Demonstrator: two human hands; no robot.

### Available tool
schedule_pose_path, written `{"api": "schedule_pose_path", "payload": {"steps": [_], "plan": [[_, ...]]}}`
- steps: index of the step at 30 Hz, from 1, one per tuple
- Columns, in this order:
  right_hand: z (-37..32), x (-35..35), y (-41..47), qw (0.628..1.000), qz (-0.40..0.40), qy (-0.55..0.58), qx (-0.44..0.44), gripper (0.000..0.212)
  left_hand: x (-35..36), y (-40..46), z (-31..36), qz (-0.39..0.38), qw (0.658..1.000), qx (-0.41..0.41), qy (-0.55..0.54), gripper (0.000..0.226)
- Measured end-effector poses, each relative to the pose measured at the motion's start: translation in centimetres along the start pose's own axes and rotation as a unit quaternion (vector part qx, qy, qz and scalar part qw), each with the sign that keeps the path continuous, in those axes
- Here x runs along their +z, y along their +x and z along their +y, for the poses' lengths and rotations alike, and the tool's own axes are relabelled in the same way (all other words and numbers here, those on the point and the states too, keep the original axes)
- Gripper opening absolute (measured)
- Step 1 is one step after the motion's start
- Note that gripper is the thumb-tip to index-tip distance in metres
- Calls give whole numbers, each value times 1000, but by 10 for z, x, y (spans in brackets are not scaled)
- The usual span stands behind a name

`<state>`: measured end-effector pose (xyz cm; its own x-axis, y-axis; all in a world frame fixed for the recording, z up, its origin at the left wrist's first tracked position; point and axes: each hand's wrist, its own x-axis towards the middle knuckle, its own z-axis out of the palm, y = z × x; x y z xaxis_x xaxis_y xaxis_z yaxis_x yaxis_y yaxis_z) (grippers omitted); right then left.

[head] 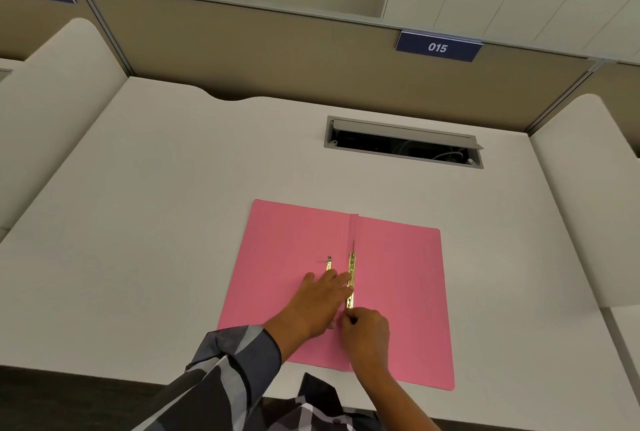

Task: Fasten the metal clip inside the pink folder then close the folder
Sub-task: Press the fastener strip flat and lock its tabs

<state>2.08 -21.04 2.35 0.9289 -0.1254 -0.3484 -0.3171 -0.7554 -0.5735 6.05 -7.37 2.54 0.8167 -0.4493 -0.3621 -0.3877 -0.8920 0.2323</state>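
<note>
A pink folder (398,274) lies open and flat on the white desk (156,222), spine running away from me. A brass metal clip bar (351,274) lies along the spine, its far prong standing up thin. A second short brass piece (328,263) lies just left of it on the left flap. My left hand (318,302) rests flat on the left flap, fingers spread, fingertips touching the bar's middle. My right hand (367,333) pinches the near end of the bar between thumb and fingers.
A grey cable hatch (403,143) is open in the desk behind the folder. Beige partition panels (277,46) with number tags 014 and 015 (438,47) close the back. Curved white side dividers stand at left and right. The desk's front edge runs beneath my forearms.
</note>
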Motion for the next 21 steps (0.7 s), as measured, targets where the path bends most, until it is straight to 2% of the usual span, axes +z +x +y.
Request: {"api": "schedule_pose_path", "payload": {"steps": [14, 18, 21], "plan": [[21, -4, -2, 999, 9, 5, 31, 19, 3, -1, 1, -1, 1000, -7, -9, 86], [27, -7, -4, 999, -10, 18, 37, 9, 3, -2, 2, -6, 1000, -7, -15, 85], [36, -7, -9, 999, -19, 41, 26, 18, 3, -2, 2, -8, 1000, -7, -17, 83]]}}
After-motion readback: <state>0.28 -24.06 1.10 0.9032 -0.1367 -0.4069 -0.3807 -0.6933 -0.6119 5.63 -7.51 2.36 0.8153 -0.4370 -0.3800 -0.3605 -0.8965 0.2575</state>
